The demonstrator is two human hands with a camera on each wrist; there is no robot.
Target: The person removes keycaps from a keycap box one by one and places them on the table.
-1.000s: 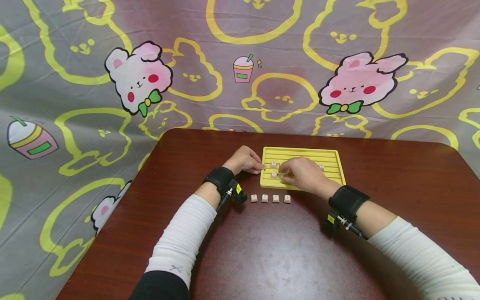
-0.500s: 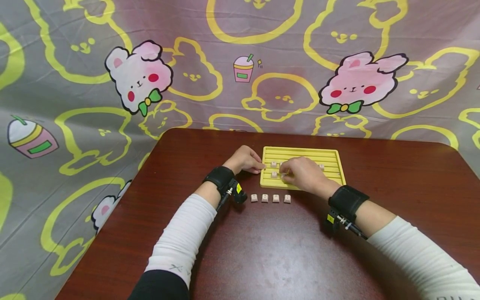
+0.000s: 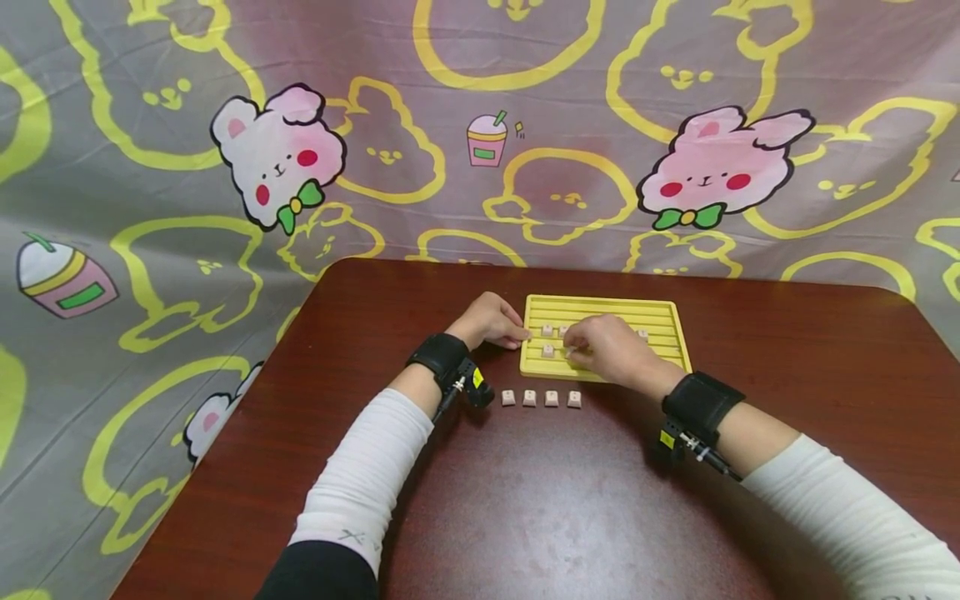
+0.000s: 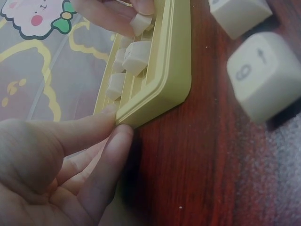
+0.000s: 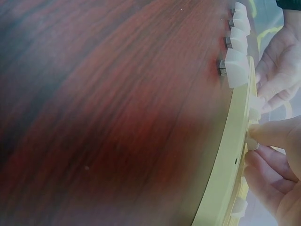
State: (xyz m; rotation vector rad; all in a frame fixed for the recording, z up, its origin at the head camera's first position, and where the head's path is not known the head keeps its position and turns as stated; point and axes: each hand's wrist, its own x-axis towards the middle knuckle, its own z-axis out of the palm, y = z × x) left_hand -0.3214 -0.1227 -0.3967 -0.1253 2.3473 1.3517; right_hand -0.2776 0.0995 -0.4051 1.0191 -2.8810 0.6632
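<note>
My right hand (image 3: 607, 350) has barely shifted, pinching a keycap (image 4: 140, 23) onto the yellow tray (image 3: 660, 321); left hand (image 3: 491, 321) fingertips brace the tray's left edge.

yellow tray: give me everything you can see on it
The yellow tray is a rectangular, plastic-looking board with a raised rim and ridged rows running lengthwise. It lies flat on the dark red wooden table. A few cream keycaps sit in its rows. The left hand touches its left edge; the right hand rests over its middle, pinching a keycap.
</note>
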